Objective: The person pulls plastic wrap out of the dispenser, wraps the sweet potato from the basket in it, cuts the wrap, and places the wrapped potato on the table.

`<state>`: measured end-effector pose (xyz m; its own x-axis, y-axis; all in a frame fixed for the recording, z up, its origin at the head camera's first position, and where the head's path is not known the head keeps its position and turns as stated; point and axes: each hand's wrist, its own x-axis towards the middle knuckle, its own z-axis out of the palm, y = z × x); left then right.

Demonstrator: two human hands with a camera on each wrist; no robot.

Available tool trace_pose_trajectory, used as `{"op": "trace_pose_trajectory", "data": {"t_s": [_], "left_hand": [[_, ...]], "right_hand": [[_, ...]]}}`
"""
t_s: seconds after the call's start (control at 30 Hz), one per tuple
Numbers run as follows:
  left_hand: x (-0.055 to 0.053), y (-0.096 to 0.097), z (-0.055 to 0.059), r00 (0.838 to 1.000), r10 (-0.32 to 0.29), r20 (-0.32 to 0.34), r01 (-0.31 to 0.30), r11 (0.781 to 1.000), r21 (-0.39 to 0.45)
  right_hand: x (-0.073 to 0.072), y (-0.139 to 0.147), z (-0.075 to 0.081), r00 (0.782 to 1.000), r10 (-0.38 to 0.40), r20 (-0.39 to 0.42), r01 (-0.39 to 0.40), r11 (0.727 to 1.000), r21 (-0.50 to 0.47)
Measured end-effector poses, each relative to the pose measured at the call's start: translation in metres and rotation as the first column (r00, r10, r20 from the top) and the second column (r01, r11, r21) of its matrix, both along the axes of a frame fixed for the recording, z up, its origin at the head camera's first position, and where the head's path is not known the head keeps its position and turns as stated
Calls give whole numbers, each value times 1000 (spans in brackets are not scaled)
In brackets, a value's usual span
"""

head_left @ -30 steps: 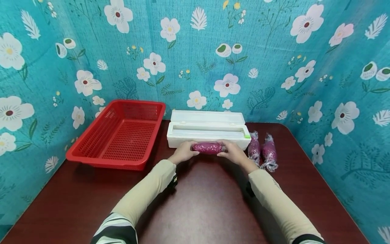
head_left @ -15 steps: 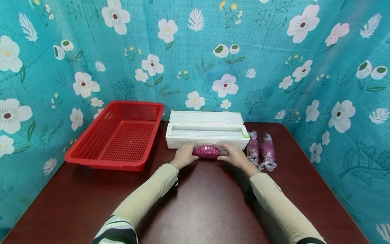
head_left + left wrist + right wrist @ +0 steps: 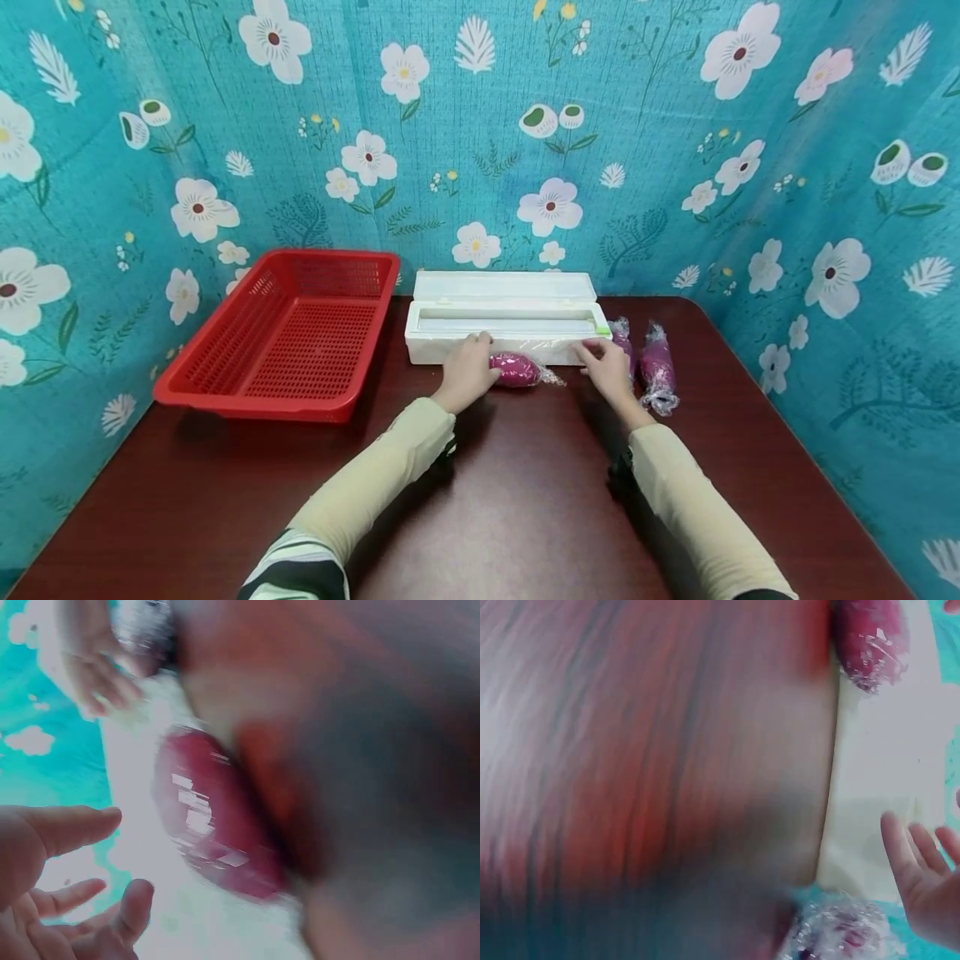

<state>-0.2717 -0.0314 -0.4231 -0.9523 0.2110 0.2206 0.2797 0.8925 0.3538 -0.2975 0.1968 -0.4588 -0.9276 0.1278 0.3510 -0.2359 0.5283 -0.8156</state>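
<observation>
A plump purple-red oblong piece, like a sweet potato, is wrapped in cling film (image 3: 513,369) and lies on the table just in front of the white cling film dispenser (image 3: 480,347). Loose twisted film sticks out at its right end. My left hand (image 3: 467,375) is beside its left end; in the left wrist view the thumb and fingers (image 3: 135,907) are spread, apart from the wrapped piece (image 3: 214,817). Near the dispenser's front right corner is my right hand (image 3: 609,373), its fingers (image 3: 900,844) extended and holding nothing.
The dispenser's lid (image 3: 504,286) stands raised, and a green slider (image 3: 602,331) sits at its right end. Two more wrapped purple pieces lie to the right, the outer one (image 3: 657,367) nearer the table edge. A red plastic basket (image 3: 258,404) stands at the left, before a floral curtain.
Both hands held the wrapped piece by its ends earlier. It came down toward the table and the hands have parted, the right one moving right and away from the twisted end.
</observation>
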Motion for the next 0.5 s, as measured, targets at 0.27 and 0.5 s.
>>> {"op": "trace_pose_trajectory", "data": {"t_s": [0.27, 0.5], "left_hand": [[-8, 37, 22, 985, -172, 23, 170, 983, 74], [-19, 68, 32, 964, -251, 93, 232, 957, 177]], "right_hand": [[-35, 15, -48, 993, -14, 114, 92, 692, -716], [-28, -10, -34, 985, -71, 156, 168, 583, -795]]}}
